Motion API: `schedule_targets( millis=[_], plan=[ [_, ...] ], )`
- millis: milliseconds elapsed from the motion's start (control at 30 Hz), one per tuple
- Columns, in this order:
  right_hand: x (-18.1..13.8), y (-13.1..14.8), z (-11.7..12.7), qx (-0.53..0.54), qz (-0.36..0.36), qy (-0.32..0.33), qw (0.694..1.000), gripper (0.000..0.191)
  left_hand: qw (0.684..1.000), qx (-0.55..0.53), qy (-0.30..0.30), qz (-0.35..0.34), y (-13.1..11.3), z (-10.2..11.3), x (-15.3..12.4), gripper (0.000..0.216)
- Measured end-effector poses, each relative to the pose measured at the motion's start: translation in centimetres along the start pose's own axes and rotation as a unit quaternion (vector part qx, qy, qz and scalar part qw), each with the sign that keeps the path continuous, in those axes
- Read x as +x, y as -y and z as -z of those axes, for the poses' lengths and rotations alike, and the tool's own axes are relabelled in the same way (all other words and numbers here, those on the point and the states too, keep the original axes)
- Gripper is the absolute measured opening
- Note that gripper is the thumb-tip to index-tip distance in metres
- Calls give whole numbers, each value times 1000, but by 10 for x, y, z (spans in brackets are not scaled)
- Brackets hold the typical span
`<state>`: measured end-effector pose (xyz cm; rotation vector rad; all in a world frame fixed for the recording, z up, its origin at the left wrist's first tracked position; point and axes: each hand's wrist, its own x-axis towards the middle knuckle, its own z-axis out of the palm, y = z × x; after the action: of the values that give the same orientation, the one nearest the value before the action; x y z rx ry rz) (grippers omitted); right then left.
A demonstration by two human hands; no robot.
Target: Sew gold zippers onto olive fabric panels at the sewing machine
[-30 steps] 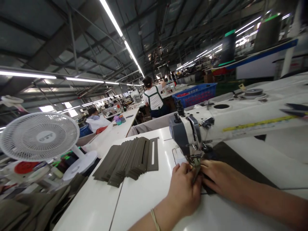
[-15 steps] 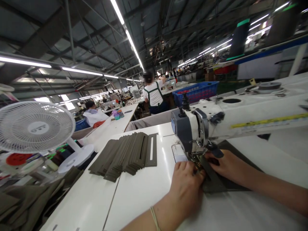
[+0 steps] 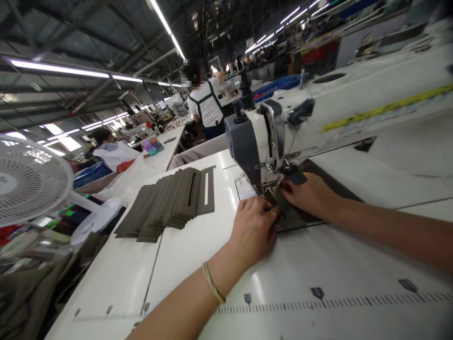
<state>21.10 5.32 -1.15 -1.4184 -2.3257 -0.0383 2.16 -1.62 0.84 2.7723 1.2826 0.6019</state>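
Note:
A dark olive fabric piece [image 3: 292, 221] lies under the needle area of a white and grey sewing machine [image 3: 244, 144]. My left hand [image 3: 253, 229] is at its near left edge, fingers curled and pressed together on it close to the presser foot. Just right of the needle, my right hand [image 3: 309, 193] has bent fingers holding the piece down; the machine head partly covers the fingertips. Left of the machine is a fanned stack of olive pieces [image 3: 166, 200], the rightmost having a long slot with white showing through.
A white fan [image 3: 95, 208] stands at the left above dark folded cloth [image 3: 31, 297]. Ruler marks [image 3: 283, 306] run along the table's front. Two people sit at tables farther back, one wearing a white top [image 3: 207, 104]. A blue crate [image 3: 276, 87] is behind the machine.
The camera view has tilted down and shifted right, so the table's ruler marks now show. Both hands stay by the needle on the fabric piece, with little visible movement relative to the machine.

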Motion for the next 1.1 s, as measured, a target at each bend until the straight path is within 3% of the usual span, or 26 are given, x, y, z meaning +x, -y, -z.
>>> schedule_targets(
  millis=[67, 133, 233, 467, 700, 867, 1100],
  plan=[
    [-21, 4, 8, 42, 83, -9, 996, 20, 998, -58, -23, -6, 3, -1, -8, 42],
    [-43, 9, 14, 91, 211, -51, 972, 23, 991, -117, -59, -11, 5, -3, -16, 41],
    [-64, 16, 16, 121, 303, -109, 939, 32, 990, -106, -96, -6, 3, -6, -23, 32],
    [-61, 25, 17, 118, 310, -119, 936, 35, 995, 54, -47, -67, -6, -3, -16, 19],
    [-56, 19, 2, 154, 291, -96, 939, 27, 993, 63, -55, -83, 4, -4, -9, 20],
    [-44, 18, 0, 136, 288, -138, 938, 29, 992, 71, -53, -88, 10, -1, 0, 17],
    [-28, 17, -2, 149, 278, -144, 938, 28, 993, 74, -51, -70, 20, -3, 12, 13]
  ],
)
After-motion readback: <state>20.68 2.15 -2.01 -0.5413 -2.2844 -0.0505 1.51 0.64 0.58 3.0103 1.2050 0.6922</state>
